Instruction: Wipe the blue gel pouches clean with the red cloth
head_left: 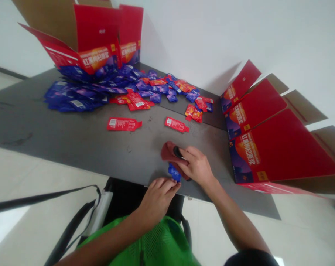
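Note:
My right hand point(195, 165) is closed around a dark red tool with a black knob point(171, 152), held on the grey table point(73, 136) near its front edge. Just below it, my left hand point(159, 194) pinches the end of a small blue sachet point(174, 173) that lies under the tool. Two red sachets lie loose ahead of my hands, one point(123, 124) to the left and one point(176, 124) straight ahead.
A heap of blue and red sachets point(106, 88) covers the far side of the table, spilling from an open red carton point(95, 40). Three red cartons point(267, 147) stand on the right. A black strap point(45, 195) and a green mesh seat point(161, 244) are below the table edge.

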Available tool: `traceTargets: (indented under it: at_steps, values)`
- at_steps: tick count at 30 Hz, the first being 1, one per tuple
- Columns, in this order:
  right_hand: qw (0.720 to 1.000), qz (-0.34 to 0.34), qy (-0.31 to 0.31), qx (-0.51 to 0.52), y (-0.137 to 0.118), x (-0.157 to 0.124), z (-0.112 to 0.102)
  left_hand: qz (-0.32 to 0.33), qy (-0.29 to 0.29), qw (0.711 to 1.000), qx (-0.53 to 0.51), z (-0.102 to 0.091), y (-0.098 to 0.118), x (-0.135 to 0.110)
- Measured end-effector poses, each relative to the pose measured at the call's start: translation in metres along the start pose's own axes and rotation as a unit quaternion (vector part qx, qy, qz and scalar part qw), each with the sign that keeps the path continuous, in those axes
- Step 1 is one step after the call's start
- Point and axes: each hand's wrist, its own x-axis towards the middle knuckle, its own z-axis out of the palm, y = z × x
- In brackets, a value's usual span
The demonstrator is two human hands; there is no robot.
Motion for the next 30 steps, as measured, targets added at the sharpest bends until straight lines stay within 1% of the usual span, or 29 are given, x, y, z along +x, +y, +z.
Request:
traceTargets:
  at_steps: [2,4,5,7,9,11,13,15,16,17,18,20,23,26,30]
  values:
    - [0.999,-0.03,-0.033,0.009,-0.013,-0.016,0.006,-0.005,-0.011,1.0,-0.001,-0.001,0.0,0.0]
    - [0.998,-0.036,-0.037,0.022,-0.013,-0.019,0.017,-0.004,-0.016,1.0,-0.005,-0.002,0.0,0.001]
    - [0.999,-0.025,-0.029,0.025,-0.008,-0.016,0.023,-0.001,-0.014,1.0,-0.007,-0.003,0.0,0.001]
    - [1.0,0.01,-0.004,0.016,0.01,-0.003,0.031,0.004,-0.007,1.0,-0.011,-0.003,0.001,0.001]
    - [0.999,0.033,0.018,-0.013,0.033,0.015,0.031,0.0,-0.003,1.0,-0.015,-0.004,0.001,0.001]
    - [0.997,0.041,0.059,-0.038,0.052,0.028,0.023,-0.009,-0.007,1.0,-0.023,-0.008,0.002,0.002]
    - [0.989,0.055,0.134,-0.039,0.065,0.032,0.012,-0.018,-0.011,0.999,-0.039,-0.014,0.004,0.004]
    - [0.97,0.068,0.234,-0.017,0.072,0.028,0.005,-0.036,0.001,0.998,-0.051,-0.02,0.006,0.01]
    - [0.96,0.07,0.27,-0.009,0.074,0.024,0.003,-0.052,0.013,0.997,-0.052,-0.023,0.006,0.015]
    - [0.955,0.071,0.288,-0.001,0.076,0.02,0.003,-0.071,0.029,0.996,-0.048,-0.024,0.006,0.02]
    - [0.953,0.073,0.295,0.006,0.078,0.015,0.004,-0.093,0.046,0.994,-0.039,-0.025,0.004,0.027]
    - [0.956,0.078,0.283,0.023,0.083,0.008,0.009,-0.135,0.074,0.988,-0.017,-0.025,-0.001,0.04]
    - [0.957,0.097,0.273,0.032,0.095,0.002,0.013,-0.186,0.09,0.978,0.014,-0.027,-0.013,0.06]
    - [0.948,0.127,0.291,0.029,0.111,-0.001,0.012,-0.22,0.075,0.972,0.03,-0.032,-0.02,0.074]
    - [0.934,0.142,0.327,0.028,0.124,-0.004,0.008,-0.236,0.038,0.97,0.038,-0.035,-0.016,0.089]
